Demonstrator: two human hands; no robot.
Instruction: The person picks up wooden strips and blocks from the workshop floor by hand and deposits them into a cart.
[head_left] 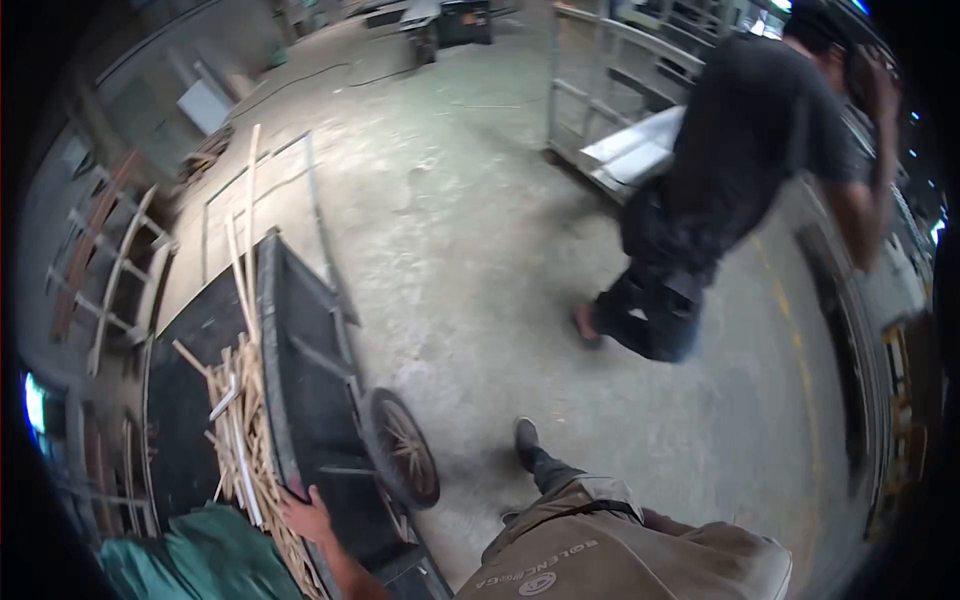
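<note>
My left hand (308,517) is at the near end of a black cart (315,350), its fingers curled over the side rim beside a pile of thin wooden strips (262,425). Pale metal-looking pieces lie among the strips, and some long strips stick out past the far end. The cart's spoked wheel (403,447) is on its right side. My right arm hangs by my brown shirt (630,565); only a dark bit of skin shows below the sleeve, and its fingers cannot be made out.
Green cloth (205,555) is at the lower left, beside the cart. A person in dark clothes (740,150), blurred, walks at the upper right near a metal rack (600,100). Frames (120,270) lean at the left. A yellow line (790,320) crosses the floor at the right.
</note>
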